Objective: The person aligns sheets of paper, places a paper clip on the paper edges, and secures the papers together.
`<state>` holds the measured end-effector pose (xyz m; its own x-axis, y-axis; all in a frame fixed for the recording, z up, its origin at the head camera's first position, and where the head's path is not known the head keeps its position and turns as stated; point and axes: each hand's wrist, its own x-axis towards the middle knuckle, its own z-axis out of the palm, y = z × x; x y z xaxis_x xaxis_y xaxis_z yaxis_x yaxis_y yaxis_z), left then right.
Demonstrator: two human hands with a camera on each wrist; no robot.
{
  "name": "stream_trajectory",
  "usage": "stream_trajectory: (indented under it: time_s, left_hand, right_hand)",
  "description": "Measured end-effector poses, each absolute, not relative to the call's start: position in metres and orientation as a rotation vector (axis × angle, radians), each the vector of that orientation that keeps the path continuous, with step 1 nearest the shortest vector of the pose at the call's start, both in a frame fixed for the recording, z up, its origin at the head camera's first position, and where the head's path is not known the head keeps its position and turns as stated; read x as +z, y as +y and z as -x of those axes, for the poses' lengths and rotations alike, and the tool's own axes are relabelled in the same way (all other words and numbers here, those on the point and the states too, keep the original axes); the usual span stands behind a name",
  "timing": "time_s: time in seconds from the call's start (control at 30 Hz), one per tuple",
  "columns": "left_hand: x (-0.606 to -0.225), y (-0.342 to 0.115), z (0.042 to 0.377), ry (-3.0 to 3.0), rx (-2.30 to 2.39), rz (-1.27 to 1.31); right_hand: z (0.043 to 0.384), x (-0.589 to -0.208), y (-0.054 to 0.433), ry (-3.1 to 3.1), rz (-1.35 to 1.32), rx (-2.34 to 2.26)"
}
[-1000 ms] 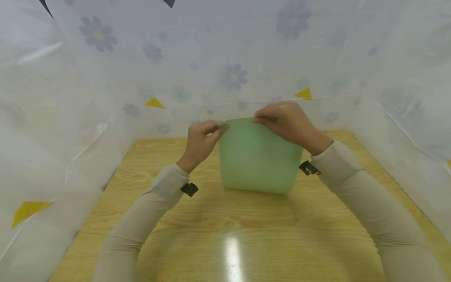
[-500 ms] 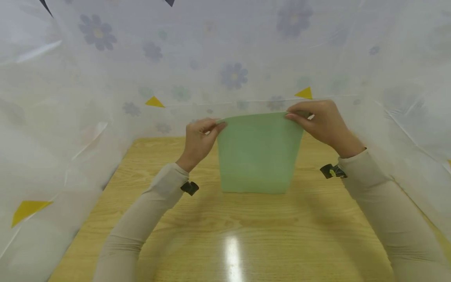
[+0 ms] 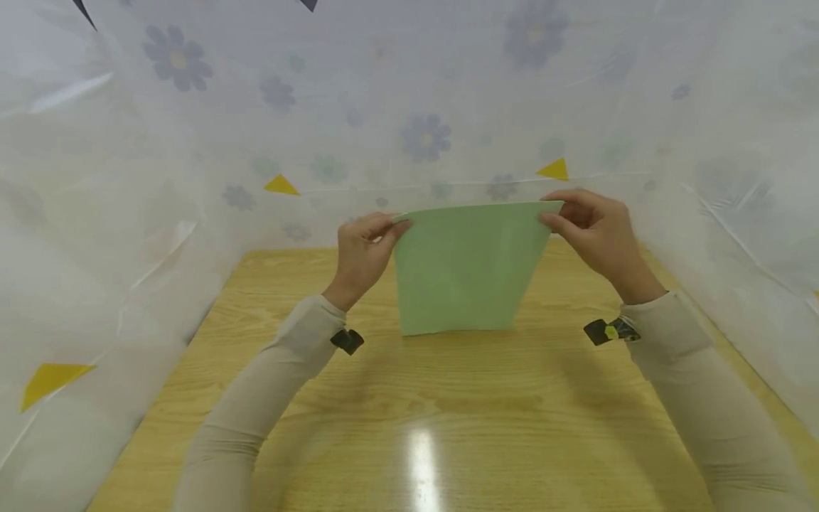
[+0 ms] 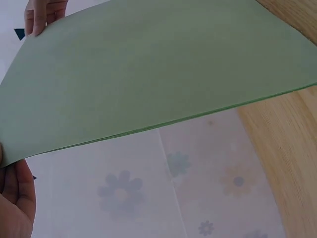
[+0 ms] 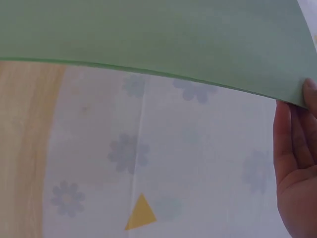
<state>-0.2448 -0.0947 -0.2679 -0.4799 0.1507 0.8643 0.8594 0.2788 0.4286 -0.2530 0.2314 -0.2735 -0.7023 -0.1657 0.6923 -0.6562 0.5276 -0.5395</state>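
A green sheet of paper (image 3: 470,274) is held up over the table, its broad face towards me and its top edge nearly level. My left hand (image 3: 361,256) pinches the top left corner between thumb and fingers. At the top right corner, my right hand (image 3: 601,238) grips the paper, thumb on the near face and fingers behind. Along the edge in the left wrist view, the green paper (image 4: 163,74) shows more than one layer. The right wrist view has the right hand (image 5: 299,173) at the paper's corner, fingers partly hidden by it.
A wood-grain table (image 3: 409,398) lies below, with a bright light reflection near its front. Translucent flowered sheeting (image 3: 384,85) surrounds it at the back and sides. Yellow triangles (image 3: 281,185) are stuck on that sheeting.
The right hand has moved right along the top edge to the corner. The paper now spreads wider at the top, and its lower edge has risen slightly. My left hand has hardly moved.
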Motion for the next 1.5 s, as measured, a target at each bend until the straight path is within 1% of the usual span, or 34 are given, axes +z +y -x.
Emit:
stream_trajectory:
  time_s: [0.1,0.23,0.33,0.47,0.57,0.63,0.77,0.87,1.0,1.23,1.5]
  left_hand:
    - [-0.268,-0.095,0.245,-1.824,-1.261,0.901]
    - [-0.267,-0.096,0.245,-1.826,-1.302,0.901]
    - [-0.276,-0.098,0.256,-1.82,-1.343,0.907]
    - [-0.289,-0.103,0.272,-1.808,-1.381,0.907]
    - [-0.289,-0.104,0.272,-1.808,-1.389,0.908]
    - [-0.288,-0.104,0.271,-1.81,-1.391,0.911]
    - [-0.276,-0.101,0.257,-1.838,-1.393,0.895]
    - [-0.268,-0.098,0.246,-1.887,-1.418,0.851]
    - [-0.269,-0.097,0.246,-1.95,-1.471,0.769]
    - [-0.297,-0.101,0.282,-2.021,-1.633,0.642]
    - [-0.32,-0.103,0.295,-2.194,-1.784,0.441]
  right_hand:
    - [0.254,-0.288,0.234,-2.249,-0.627,1.264]
    - [0.252,-0.312,0.236,-2.373,-0.651,1.26]
    - [0.249,-0.33,0.241,-2.473,-0.689,1.248]
    - [0.247,-0.352,0.248,-2.548,-0.747,1.369]
    - [0.247,-0.361,0.249,-2.558,-0.799,1.378]
    - [0.246,-0.365,0.248,-2.547,-0.821,1.367]
    - [0.246,-0.37,0.244,-2.526,-0.82,1.405]
    - [0.244,-0.373,0.241,-2.551,-0.757,1.456]
    - [0.24,-0.375,0.237,-2.581,-0.667,1.565]
    - [0.239,-0.376,0.234,-2.613,-0.606,1.636]
    - [0.238,-0.379,0.235,-2.621,-0.53,1.726]
